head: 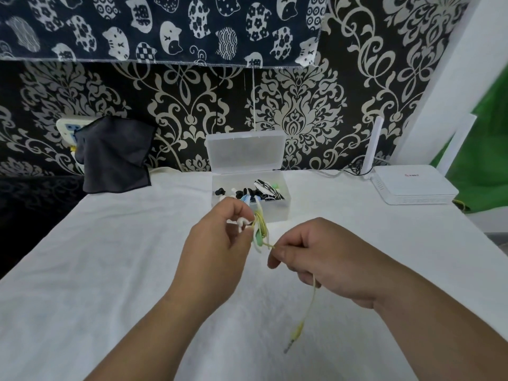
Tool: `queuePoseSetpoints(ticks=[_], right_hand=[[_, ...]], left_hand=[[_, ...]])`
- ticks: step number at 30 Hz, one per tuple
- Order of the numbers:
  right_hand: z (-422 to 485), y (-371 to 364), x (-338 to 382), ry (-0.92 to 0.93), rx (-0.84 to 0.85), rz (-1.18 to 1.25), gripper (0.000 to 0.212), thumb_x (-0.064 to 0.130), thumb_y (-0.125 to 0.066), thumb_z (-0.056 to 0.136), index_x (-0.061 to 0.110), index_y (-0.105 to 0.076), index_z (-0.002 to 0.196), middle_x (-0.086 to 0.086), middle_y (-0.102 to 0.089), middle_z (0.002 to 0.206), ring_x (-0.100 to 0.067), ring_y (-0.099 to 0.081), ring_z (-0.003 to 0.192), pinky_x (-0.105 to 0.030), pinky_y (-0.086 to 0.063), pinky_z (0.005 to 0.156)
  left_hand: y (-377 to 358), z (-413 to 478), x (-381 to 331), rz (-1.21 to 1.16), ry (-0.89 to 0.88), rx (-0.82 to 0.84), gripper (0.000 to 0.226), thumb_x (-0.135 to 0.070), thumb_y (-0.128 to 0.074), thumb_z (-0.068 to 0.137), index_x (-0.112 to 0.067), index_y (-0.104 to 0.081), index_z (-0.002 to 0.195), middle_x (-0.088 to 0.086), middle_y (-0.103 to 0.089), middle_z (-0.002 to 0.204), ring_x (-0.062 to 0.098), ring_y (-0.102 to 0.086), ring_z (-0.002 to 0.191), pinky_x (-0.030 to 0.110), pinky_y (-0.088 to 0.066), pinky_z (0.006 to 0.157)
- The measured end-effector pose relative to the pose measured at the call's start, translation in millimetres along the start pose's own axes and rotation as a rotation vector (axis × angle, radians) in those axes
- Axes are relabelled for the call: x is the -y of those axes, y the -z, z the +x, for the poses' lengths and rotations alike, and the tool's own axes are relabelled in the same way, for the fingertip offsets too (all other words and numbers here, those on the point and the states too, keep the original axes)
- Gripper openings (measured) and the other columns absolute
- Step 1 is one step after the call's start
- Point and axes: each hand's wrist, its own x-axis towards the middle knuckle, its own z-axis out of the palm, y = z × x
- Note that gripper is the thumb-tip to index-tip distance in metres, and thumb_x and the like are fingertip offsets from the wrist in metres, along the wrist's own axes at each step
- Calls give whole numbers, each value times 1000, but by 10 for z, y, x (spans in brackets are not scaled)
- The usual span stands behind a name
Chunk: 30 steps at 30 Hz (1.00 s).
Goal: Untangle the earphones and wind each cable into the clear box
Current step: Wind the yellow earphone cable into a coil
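My left hand [220,243] grips a small bundle of yellow-green earphone cable [260,229] with a green earbud and white loops, held just in front of the clear box [272,211]. My right hand [316,257] pinches the same cable a little to the right. The cable's tail runs under my right palm and hangs down to a yellow jack plug [292,338] over the white cloth. The box stands open with its lid [246,151] up against the wall. Inside lie several other earphones, black, white and striped.
A white cloth [123,270] covers the table. A dark grey cloth [115,155] hangs at the back left over a wall socket. A white router [412,185] with upright antennas sits at the back right. The table's edge drops off at the left.
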Motion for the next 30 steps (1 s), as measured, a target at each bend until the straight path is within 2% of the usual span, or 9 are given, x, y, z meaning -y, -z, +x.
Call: queuePoseSetpoints(ticks=[5,9,15,18,21,23,25,28,30], right_hand=[[-14,58,4,24,-96,23,27,20,-58,98,15,-75,79,0,-48,59,-15,-46,59,-25,-40,58],[8,90,9,62,-206,21,33,25,-58,98,14,-71,70,0,-58,60,-9,-57,62,-27,-45,69],[40,143,-2,98,-367,56,35,29,-59,97,18,-70,65,7,-41,49,-10,-38,49,-29,-35,59],[62,165,-45,93,-462,3,32,33,-62,95,19,-71,68,8,-35,47,-11,-31,46,-28,-28,53],[93,182,-87,72,-498,35,31,35,-63,95,19,-72,70,7,-41,50,-13,-37,51,-30,-33,58],[105,163,-109,25,-469,33,33,34,-61,97,17,-72,71,11,-47,52,-10,-43,52,-30,-35,61],[106,104,-117,-20,-358,31,36,32,-56,100,18,-72,71,7,-49,59,-11,-43,54,-31,-35,61],[82,-17,-93,-21,-179,90,38,23,-49,103,15,-71,73,5,-46,58,-16,-38,58,-35,-31,63],[60,-65,-54,-11,-104,88,35,20,-47,104,13,-72,80,2,-46,61,-17,-38,61,-35,-31,64]], left_hand=[[24,-33,-26,276,-133,73,23,-11,-57,94,-33,-53,89,-13,-61,77,7,-56,71,25,-48,62],[6,-65,-42,411,-192,167,22,-12,-54,96,-33,-53,91,-14,-60,84,6,-53,75,21,-43,63],[-5,-98,-99,333,-214,287,22,-17,-56,97,-38,-52,91,-20,-63,89,2,-59,86,19,-48,72],[-12,-119,-130,150,-167,334,28,-11,-59,95,-37,-55,87,-20,-65,87,2,-62,87,17,-49,74],[-19,-104,-147,-116,-85,328,30,-5,-60,94,-33,-59,85,-7,-68,79,12,-63,73,24,-49,69],[-24,-80,-153,-293,-47,266,27,-2,-61,94,-28,-61,85,15,-66,77,35,-56,68,35,-42,67],[-20,-59,-156,-410,-6,178,25,0,-63,92,-24,-63,86,27,-62,80,37,-52,63,38,-37,67],[-15,-39,-138,-428,42,43,25,1,-66,89,-23,-65,85,12,-69,86,37,-59,67,32,-39,61],[-3,-29,-139,-390,74,-25,24,-1,-67,88,-25,-65,85,-2,-71,91,31,-68,76,35,-51,63]])
